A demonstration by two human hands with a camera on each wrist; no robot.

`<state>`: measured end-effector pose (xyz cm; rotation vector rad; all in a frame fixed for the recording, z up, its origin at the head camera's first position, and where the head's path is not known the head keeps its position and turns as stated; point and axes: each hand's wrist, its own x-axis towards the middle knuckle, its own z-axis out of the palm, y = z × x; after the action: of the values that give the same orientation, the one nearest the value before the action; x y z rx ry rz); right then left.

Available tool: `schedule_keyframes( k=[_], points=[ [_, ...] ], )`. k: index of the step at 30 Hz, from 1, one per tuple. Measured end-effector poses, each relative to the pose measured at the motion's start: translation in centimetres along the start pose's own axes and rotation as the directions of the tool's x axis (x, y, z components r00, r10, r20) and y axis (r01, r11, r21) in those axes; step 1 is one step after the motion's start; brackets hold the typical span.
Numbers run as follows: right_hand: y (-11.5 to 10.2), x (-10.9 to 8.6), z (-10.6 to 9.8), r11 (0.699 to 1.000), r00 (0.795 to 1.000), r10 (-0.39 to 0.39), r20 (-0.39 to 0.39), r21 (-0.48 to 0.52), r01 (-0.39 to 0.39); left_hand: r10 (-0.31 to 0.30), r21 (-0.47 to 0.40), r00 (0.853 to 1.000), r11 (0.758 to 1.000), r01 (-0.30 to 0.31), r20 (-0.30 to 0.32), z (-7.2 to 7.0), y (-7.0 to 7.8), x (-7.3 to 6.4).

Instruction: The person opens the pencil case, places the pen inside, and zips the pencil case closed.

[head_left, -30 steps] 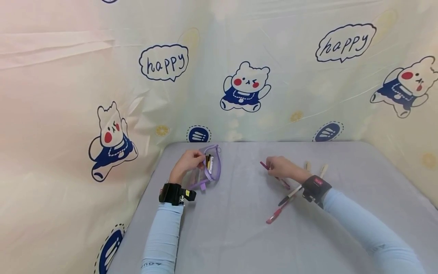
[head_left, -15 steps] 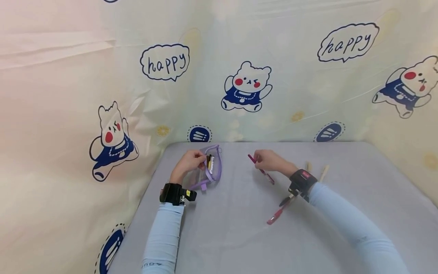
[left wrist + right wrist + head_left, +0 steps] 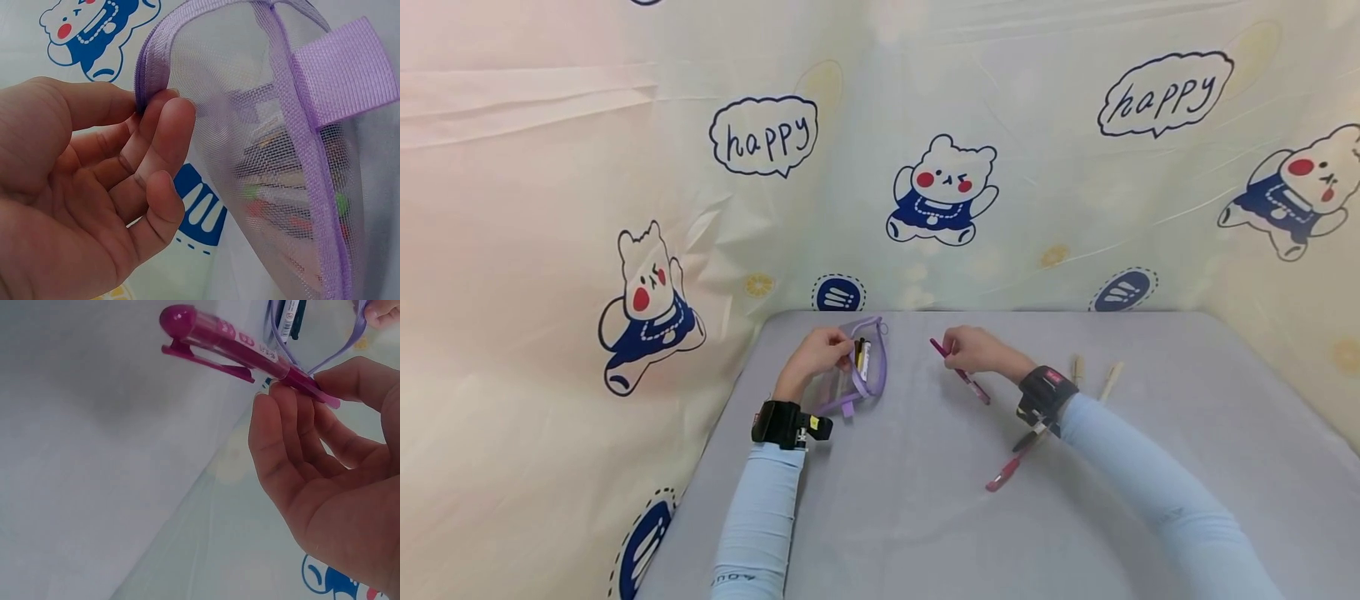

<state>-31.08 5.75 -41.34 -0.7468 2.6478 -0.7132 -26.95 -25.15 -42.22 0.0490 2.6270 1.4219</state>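
A mesh pencil case with purple trim lies at the table's left, its mouth held apart. My left hand pinches the zipper edge between thumb and fingers, plain in the left wrist view. Inside the case, several pens show through the opening. My right hand holds a magenta pen by one end, thumb against fingertips, a short way right of the case. The pen tilts, its capped end with the clip pointing away from the palm in the right wrist view.
A red pen and a dark-ended pen lie crossed on the grey table, partly under my right wrist. Two beige pens lie farther right. A printed curtain stands behind the table.
My right hand has moved left with the magenta pen, closer to the pencil case. My left hand keeps its hold on the case edge.
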Motion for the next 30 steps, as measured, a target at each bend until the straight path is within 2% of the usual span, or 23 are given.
schedule_keyframes(
  k=[12, 20, 30],
  points=[
    [-0.7, 1.1, 0.3, 0.993, 0.997, 0.048, 0.064, 0.102, -0.055, -0.01, 0.031, 1.0, 0.999, 0.011, -0.003, 0.0, -0.1, 0.1],
    [-1.1, 1.6, 0.7, 0.984, 0.997, 0.044, 0.069, 0.167, -0.055, -0.01, 0.023, 1.0, 1.0, 0.01, -0.01, 0.0, 0.1, 0.0],
    [-1.5, 2.7, 1.1, 0.98, 0.996, 0.055, 0.068, 0.185, -0.067, -0.004, 0.019, 1.0, 1.0, 0.004, 0.012, 0.1, -0.1, 0.2]
  ],
)
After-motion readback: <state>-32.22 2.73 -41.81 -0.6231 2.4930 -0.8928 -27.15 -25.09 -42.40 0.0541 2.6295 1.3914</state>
